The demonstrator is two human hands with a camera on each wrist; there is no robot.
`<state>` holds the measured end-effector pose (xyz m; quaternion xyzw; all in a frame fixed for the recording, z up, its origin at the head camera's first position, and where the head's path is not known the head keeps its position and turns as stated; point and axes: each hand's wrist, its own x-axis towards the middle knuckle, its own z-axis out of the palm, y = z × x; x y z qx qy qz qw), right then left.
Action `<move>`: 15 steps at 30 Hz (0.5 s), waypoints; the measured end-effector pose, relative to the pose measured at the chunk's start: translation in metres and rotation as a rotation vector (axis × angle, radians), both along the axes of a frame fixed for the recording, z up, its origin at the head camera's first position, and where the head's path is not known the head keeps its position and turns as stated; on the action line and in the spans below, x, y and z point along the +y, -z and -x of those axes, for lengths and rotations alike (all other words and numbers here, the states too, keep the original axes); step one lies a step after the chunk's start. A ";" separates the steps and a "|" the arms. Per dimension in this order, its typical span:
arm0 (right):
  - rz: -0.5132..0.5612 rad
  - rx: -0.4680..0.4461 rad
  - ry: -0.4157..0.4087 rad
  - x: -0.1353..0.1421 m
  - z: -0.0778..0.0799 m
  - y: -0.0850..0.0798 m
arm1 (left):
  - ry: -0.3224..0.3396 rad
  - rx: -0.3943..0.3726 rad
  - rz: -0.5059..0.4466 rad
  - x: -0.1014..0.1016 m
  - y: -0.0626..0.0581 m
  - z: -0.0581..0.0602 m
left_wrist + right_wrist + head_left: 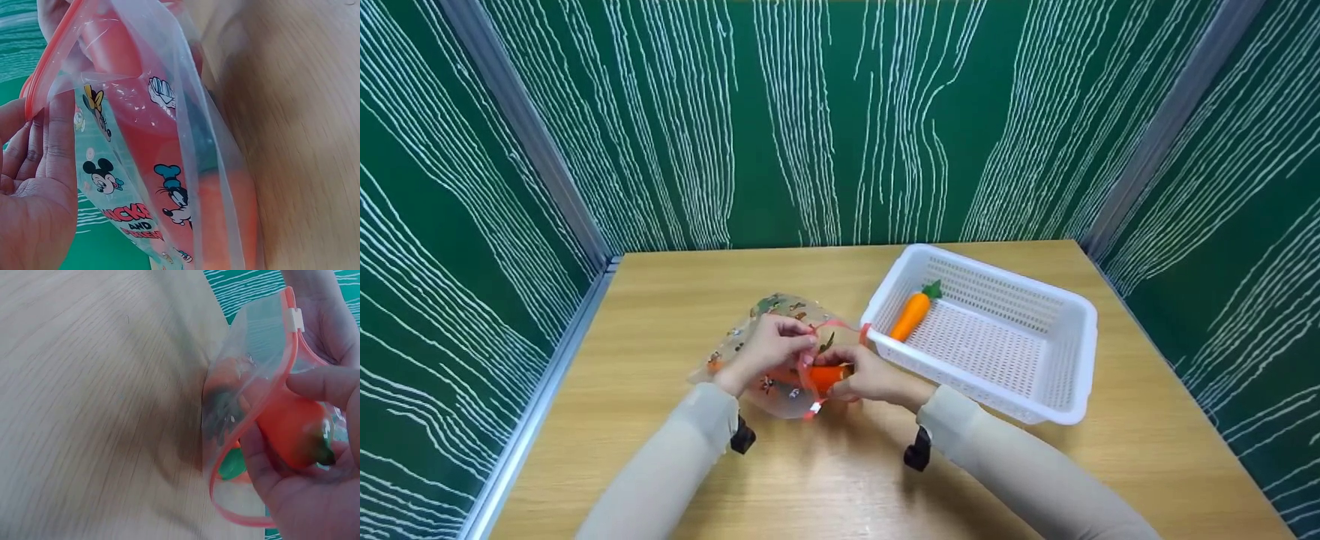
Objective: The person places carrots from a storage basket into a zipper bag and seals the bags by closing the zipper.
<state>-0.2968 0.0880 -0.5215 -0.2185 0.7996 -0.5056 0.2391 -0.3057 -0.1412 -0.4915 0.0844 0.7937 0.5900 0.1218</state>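
A clear zip bag (780, 394) with cartoon prints and a red zip edge lies tilted over the table. My left hand (772, 345) pinches its rim, holding the mouth apart. In the right wrist view, my right hand (320, 495) grips a red pepper (298, 433) by its green-stemmed end, partly inside the mouth. The pepper's long red body shows through the plastic in the left wrist view. Deeper in the bag are an orange carrot (219, 225) and green leaves (232, 464). A white slider (295, 320) sits on the zip edge.
To the right stands a white perforated basket (1065, 360), its near left rim close to the bag. One orange carrot (913, 316) with a green top lies in it. Green walls (840, 150) with white lines enclose the wooden table (660, 315) at the back and sides.
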 end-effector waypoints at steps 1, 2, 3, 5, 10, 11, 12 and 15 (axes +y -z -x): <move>0.003 -0.011 -0.005 0.002 0.000 0.000 | 0.000 0.003 0.002 0.000 0.000 0.000; 0.009 -0.018 -0.007 0.003 0.000 0.000 | 0.002 0.008 0.001 0.000 0.000 0.000; 0.013 -0.027 -0.004 0.004 -0.001 -0.001 | 0.003 0.013 -0.001 0.000 -0.001 -0.001; 0.030 -0.041 0.003 0.006 -0.001 -0.001 | 0.005 0.015 -0.012 -0.001 -0.001 -0.001; 0.073 -0.042 0.022 0.008 0.000 0.001 | 0.012 0.014 -0.030 0.000 -0.001 -0.002; 0.073 -0.042 0.026 0.008 0.000 0.002 | 0.011 0.011 -0.028 0.000 -0.001 -0.003; 0.072 -0.046 0.030 0.009 0.000 0.002 | 0.011 0.007 -0.024 0.000 -0.001 -0.003; 0.071 -0.058 0.039 0.010 0.000 0.004 | 0.008 -0.014 -0.010 0.000 -0.002 -0.002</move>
